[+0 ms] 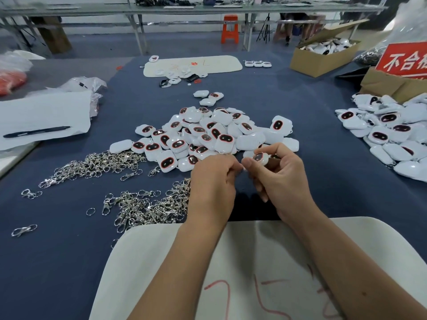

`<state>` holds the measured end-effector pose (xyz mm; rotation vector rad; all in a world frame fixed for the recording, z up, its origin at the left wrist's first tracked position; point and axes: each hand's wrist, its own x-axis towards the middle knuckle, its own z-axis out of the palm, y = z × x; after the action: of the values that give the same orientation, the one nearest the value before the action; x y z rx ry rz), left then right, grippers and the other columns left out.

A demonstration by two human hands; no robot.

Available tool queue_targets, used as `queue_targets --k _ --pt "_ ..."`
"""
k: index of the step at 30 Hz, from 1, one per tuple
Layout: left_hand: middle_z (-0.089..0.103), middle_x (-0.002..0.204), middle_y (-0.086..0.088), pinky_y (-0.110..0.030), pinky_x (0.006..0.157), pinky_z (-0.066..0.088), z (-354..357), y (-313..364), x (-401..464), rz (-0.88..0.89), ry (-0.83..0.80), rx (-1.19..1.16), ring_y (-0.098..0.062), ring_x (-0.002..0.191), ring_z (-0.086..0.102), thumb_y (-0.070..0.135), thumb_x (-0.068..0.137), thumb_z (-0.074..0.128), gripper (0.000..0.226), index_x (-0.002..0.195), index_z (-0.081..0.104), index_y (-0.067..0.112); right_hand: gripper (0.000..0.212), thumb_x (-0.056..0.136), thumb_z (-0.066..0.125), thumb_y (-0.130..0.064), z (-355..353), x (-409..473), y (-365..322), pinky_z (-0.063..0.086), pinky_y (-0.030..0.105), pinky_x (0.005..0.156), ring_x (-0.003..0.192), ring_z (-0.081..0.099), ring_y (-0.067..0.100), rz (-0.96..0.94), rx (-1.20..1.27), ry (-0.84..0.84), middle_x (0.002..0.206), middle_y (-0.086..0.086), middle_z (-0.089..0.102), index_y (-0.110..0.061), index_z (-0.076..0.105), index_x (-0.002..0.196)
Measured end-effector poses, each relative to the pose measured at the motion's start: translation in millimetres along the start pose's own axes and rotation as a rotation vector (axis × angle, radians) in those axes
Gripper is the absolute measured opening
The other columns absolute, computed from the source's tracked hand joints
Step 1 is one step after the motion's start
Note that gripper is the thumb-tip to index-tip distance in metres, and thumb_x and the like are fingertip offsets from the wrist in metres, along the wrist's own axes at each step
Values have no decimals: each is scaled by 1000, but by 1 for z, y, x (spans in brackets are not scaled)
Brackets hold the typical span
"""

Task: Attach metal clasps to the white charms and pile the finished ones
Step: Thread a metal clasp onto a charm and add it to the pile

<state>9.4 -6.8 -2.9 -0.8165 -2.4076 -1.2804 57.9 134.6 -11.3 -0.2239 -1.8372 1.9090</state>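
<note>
Between both hands: white charm (pixel 260 158) pinched by right hand (pixel 277 174).

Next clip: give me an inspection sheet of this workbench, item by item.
Surface: blue cloth over the table, a white mat at the near edge.
Job's things: charm pile at centre; clasps strewn at left; second charm pile at right.
Clutter: pen on paper, plastic bags, cardboard box, red sign.
Grippers: right hand holds a charm; left hand has curled fingers, its contents hidden.
Cables: nothing seen.
Surroundings: orange stool, metal benches behind.
</note>
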Motion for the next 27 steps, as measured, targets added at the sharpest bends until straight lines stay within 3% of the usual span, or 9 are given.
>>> queue_targets --k 2,4,7,14,17,20,22,27 --pt "74 79 -1 -37 75 54 2 1 -1 -52 38 -82 -19 77 68 2 90 68 14 84 77 11 34 86 83 -24 0 0 -2 34 22 34 42 46 15 17 39 0 64 9 65 -6 60 105" --pt "73 79 1 -23 74 53 4 4 1 -271 98 -431 -8 74 67 1 88 74 10 87 75 11 38 81 81 -30 0 1 -6 34 20 34 43 46 11 58 174 -24 65 7 64 -8 60 105" --pt "74 85 -7 -27 79 53 8 13 1 -551 1 -968 -14 77 67 1 91 72 14 99 68 11 41 77 79 -31 -3 2 -10 33 17 35 44 47 7 96 309 -51 68 4 67 -9 58 105" --pt "73 84 -10 -25 80 60 7 16 0 -755 48 -1293 -18 77 70 -4 91 67 12 100 68 5 50 73 85 -30 -1 2 -9 34 18 36 44 46 9 93 292 -78 67 5 65 -10 57 109" --pt "72 84 -10 -28 86 60 3 16 2 -752 89 -1302 -18 77 70 -6 91 65 13 92 69 6 43 77 88 -20 0 1 -7 35 19 37 45 47 11 93 249 -107 68 8 63 -11 60 108" --pt "68 67 -4 -21 66 57 2 15 3 -656 143 -1149 -15 63 65 -10 89 66 21 83 69 9 35 80 82 -13 -1 1 -6 36 19 38 46 47 11 91 251 -134 65 4 58 -11 61 108" --pt "67 64 -1 -20 62 54 2 13 3 -591 163 -1065 -13 61 62 -11 88 67 22 82 69 10 36 81 82 -13 -1 0 -6 36 19 38 47 48 10 88 240 -149 63 -1 59 -11 60 109" --pt "71 75 -4 -23 65 54 2 9 3 -510 164 -996 -13 63 63 -8 88 71 18 85 72 10 38 82 82 -15 -1 0 -6 36 19 38 47 49 9 100 240 -154 63 -2 61 -10 59 112"
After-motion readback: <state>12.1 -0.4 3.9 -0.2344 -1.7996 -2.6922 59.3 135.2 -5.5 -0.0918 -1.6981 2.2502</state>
